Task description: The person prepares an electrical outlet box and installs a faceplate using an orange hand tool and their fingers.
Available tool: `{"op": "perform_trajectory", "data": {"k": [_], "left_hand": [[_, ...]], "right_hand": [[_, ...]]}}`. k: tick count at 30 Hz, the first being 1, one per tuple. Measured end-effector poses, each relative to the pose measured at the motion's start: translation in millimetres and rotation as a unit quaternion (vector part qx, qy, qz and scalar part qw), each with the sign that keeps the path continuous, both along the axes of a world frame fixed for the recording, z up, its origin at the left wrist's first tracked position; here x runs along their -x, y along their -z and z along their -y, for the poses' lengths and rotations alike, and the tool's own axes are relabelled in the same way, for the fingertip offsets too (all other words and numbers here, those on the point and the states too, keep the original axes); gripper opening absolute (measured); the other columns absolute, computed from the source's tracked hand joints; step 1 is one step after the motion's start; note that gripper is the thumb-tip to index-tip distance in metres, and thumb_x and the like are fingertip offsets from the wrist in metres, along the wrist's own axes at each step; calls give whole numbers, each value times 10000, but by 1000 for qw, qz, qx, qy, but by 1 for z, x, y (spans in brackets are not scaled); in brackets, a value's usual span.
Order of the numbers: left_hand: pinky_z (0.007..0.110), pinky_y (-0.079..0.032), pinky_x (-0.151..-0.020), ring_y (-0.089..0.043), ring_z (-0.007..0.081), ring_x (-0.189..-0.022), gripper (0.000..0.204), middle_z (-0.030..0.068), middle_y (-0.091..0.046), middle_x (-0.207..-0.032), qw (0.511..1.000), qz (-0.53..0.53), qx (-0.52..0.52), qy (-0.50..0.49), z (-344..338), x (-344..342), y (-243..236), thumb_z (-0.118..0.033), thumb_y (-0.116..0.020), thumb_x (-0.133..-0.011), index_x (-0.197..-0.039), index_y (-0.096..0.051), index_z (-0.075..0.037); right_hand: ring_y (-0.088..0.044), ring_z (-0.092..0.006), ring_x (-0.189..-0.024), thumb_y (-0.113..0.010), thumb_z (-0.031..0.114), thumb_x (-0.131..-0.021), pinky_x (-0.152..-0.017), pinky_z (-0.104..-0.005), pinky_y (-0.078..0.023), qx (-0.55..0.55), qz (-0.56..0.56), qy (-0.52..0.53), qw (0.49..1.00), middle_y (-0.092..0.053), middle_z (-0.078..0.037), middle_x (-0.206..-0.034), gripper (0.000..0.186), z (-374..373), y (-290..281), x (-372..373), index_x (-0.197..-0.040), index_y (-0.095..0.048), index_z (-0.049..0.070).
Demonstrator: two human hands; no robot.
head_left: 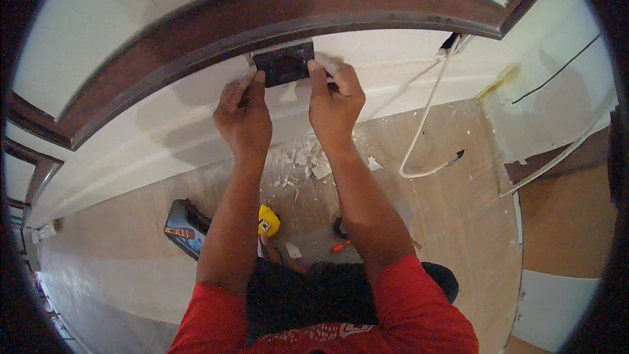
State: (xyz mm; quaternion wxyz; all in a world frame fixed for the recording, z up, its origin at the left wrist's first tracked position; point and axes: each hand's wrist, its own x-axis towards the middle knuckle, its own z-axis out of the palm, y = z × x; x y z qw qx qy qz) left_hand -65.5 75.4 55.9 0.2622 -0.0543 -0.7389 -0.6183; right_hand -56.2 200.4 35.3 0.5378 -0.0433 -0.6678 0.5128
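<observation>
A dark rectangular wall plate or box (pixel 284 64) sits against the white wall, just under a brown wooden trim. Its kind is hard to make out, as the front is too dark for detail. My left hand (pixel 244 113) grips its left edge with the fingers closed and the thumb near the lower corner. At the right edge, my right hand (pixel 335 106) is closed in a pinch, thumb against the plate. The fingertips are partly hidden behind the edges on both sides.
Brown trim (pixel 275 13) curves across the wall. White cable (pixel 429 115) hangs from a wall hole at right, its end on the floor. Below lie plaster chips (pixel 308 157), a yellow tape measure (pixel 268 221), a dark case (pixel 187 228) and an orange-handled tool (pixel 340 246).
</observation>
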Motion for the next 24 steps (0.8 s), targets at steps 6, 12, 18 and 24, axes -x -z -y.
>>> {"op": "perform_trajectory", "data": {"k": [6,12,18,24], "left_hand": [[266,-486,-686,-613,123,-723,118,81,-700,-825,997,-54,44,-43,1,8,7,-68,-753,-862,-953,-757,6],[255,-497,-706,-627,116,-740,127,85,-706,-843,996,-66,43,-33,4,7,7,-78,-754,-868,-964,-757,5],[244,-497,-709,-625,107,-748,124,65,-706,-859,994,-81,50,-52,4,12,16,-52,-769,-849,-957,-756,10],[242,-495,-708,-625,104,-764,117,60,-697,-850,995,-89,-1,-39,-2,15,18,-56,-764,-852,-948,-756,12]], "right_hand": [[-653,-181,-740,-701,-1,-852,-661,-296,-526,7,-11,-16,1000,-689,-113,-925,121,5,0,4,-971,-713,19],[-645,-203,-718,-676,-6,-853,-662,-305,-518,0,-33,-23,999,-679,-116,-898,127,5,0,4,-972,-717,14],[-643,-216,-735,-679,-5,-852,-679,-311,-513,-38,-37,-1,999,-677,-113,-865,111,2,8,7,-952,-724,12],[-642,-122,-798,-730,16,-861,-723,-242,-508,-34,-53,4,998,-710,-74,-915,118,1,8,12,-978,-746,15]]}}
